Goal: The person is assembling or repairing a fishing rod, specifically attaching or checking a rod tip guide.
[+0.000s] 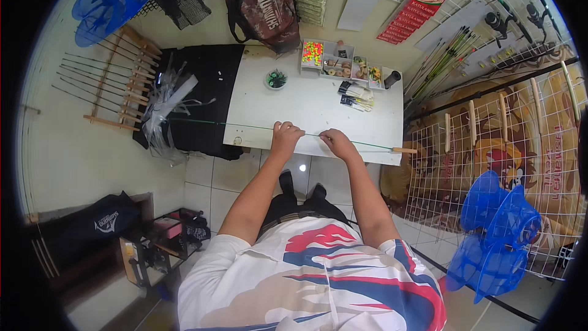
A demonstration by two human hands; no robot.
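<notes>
A long thin green rod [245, 126] lies across the front edge of the white table [306, 104], its wooden handle end [404, 150] sticking out at the right. My left hand [286, 133] grips the rod near the table's middle. My right hand [335, 142] pinches the same rod just to the right of it. The rod's thin tip runs left over a black cloth [196, 86].
A divided tray of small colourful parts [340, 64], a small round dish [276, 79] and dark packets [354, 95] sit at the table's back. Clear plastic sleeves [168, 101] lie on the black cloth. A rod rack [116, 86] stands left, a wire grid panel [490, 141] and blue nets [496, 233] right.
</notes>
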